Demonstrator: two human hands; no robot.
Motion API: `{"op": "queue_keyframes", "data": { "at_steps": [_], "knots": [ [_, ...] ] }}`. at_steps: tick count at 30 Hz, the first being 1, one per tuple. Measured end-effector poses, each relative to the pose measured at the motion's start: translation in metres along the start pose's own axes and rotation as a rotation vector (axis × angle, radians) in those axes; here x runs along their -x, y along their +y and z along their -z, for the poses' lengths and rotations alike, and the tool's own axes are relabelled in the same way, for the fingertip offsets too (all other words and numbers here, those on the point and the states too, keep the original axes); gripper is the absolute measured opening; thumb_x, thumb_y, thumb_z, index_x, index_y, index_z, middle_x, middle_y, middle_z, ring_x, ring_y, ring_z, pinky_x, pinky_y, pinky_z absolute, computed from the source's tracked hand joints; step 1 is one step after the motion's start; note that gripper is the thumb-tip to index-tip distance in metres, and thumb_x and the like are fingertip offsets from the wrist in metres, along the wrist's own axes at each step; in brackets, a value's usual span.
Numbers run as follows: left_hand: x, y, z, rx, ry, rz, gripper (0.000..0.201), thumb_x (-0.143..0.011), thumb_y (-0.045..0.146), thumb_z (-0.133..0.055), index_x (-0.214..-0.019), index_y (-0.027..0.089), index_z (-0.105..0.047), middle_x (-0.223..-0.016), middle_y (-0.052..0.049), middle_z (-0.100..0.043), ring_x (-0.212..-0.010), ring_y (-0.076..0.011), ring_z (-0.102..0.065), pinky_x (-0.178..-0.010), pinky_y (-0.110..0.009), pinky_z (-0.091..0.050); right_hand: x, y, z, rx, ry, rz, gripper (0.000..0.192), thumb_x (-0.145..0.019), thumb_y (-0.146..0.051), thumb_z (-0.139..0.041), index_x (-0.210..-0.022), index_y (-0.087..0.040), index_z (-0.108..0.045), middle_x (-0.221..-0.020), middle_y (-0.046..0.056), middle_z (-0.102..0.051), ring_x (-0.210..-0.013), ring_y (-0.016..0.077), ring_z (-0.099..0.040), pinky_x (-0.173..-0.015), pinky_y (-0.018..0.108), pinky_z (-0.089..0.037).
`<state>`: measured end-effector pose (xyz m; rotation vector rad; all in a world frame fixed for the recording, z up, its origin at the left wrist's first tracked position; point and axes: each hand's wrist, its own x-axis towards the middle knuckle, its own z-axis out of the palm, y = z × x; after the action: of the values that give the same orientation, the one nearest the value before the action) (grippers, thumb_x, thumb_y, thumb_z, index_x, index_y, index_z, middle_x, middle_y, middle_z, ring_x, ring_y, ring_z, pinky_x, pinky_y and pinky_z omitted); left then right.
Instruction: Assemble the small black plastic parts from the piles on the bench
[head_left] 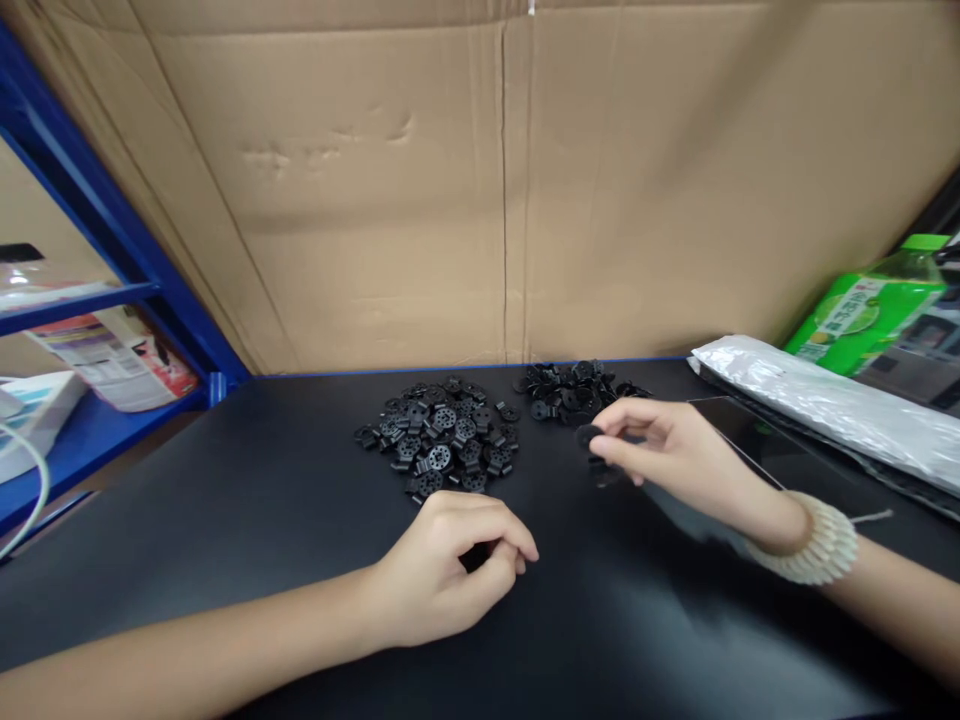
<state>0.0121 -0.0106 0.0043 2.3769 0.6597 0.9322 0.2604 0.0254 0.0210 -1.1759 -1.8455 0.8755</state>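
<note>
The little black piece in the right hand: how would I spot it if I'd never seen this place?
On the black table, look right of the larger pile of black parts. There the right hand, with a pale bracelet at its wrist, pinches the little black piece. Its neighbours lie heaped together; this one is held apart from them.

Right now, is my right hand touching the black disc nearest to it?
Touching. The head view shows the right hand's fingers pinching the black disc near its edge, with no gap between.
</note>
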Motion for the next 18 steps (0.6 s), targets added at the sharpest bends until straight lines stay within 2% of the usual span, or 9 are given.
{"op": "queue_keyframes", "data": {
  "at_steps": [3, 6, 9, 15, 17, 18],
  "knots": [
    [0.001, 0.001, 0.000, 0.003, 0.008, -0.021, 0.026, -0.081, -0.001, -0.046, -0.078, 0.009, -0.070, -0.063, -0.007, -0.070, -0.057, -0.0124, -0.064, -0.058, -0.019, -0.048, 0.009, -0.002, -0.020, -0.155, -0.113, -0.073, 0.020, -0.081, -0.037, -0.067, -0.082, -0.017, -0.065, -0.067, 0.000, -0.061, -0.049, 0.0082, -0.049, -0.042, 0.019, -0.044],
    [0.001, 0.000, -0.001, -0.012, 0.021, -0.013, 0.020, -0.083, 0.004, -0.051, -0.078, 0.008, -0.069, -0.062, -0.007, -0.070, -0.056, -0.0130, -0.065, -0.058, -0.019, -0.049, 0.014, 0.001, -0.031, -0.268, -0.178, -0.110, 0.021, -0.081, -0.036, -0.068, -0.084, -0.016, -0.066, -0.066, 0.000, -0.061, -0.049, 0.0079, -0.051, -0.041, 0.018, -0.045],
    [0.002, -0.002, -0.002, -0.042, 0.027, 0.006, 0.018, -0.083, 0.007, -0.055, -0.068, 0.010, -0.066, -0.059, -0.007, -0.068, -0.054, -0.0131, -0.063, -0.055, -0.020, -0.048, 0.015, 0.001, -0.034, -0.328, -0.182, -0.124, 0.023, -0.080, -0.037, -0.069, -0.084, -0.015, -0.068, -0.064, 0.000, -0.062, -0.049, 0.0076, -0.051, -0.040, 0.017, -0.045],
    [0.002, 0.000, -0.003, -0.038, 0.064, 0.093, 0.022, -0.081, 0.003, -0.045, -0.074, 0.013, -0.063, -0.065, -0.003, -0.064, -0.059, -0.0115, -0.060, -0.059, -0.020, -0.048, 0.018, -0.002, -0.040, -0.408, -0.181, -0.184, 0.023, -0.076, -0.037, -0.074, -0.082, -0.014, -0.070, -0.062, 0.000, -0.063, -0.044, 0.0064, -0.050, -0.039, 0.016, -0.045],
    [0.002, 0.001, -0.003, 0.015, 0.068, 0.139, 0.011, -0.077, 0.007, -0.053, -0.081, 0.012, -0.062, -0.067, -0.003, -0.064, -0.057, -0.0114, -0.058, -0.057, -0.021, -0.049, 0.019, -0.002, -0.043, -0.428, -0.191, -0.196, 0.023, -0.074, -0.035, -0.076, -0.081, -0.014, -0.070, -0.061, 0.000, -0.064, -0.046, 0.0074, -0.053, -0.039, 0.016, -0.046],
    [0.002, 0.001, -0.004, 0.043, 0.061, 0.164, 0.012, -0.074, 0.011, -0.059, -0.086, 0.012, -0.061, -0.069, -0.003, -0.064, -0.056, -0.0115, -0.057, -0.055, -0.021, -0.049, 0.020, -0.002, -0.045, -0.436, -0.199, -0.201, 0.023, -0.073, -0.035, -0.077, -0.081, -0.014, -0.070, -0.061, 0.000, -0.064, -0.047, 0.0081, -0.054, -0.039, 0.016, -0.046]
  ]
}}
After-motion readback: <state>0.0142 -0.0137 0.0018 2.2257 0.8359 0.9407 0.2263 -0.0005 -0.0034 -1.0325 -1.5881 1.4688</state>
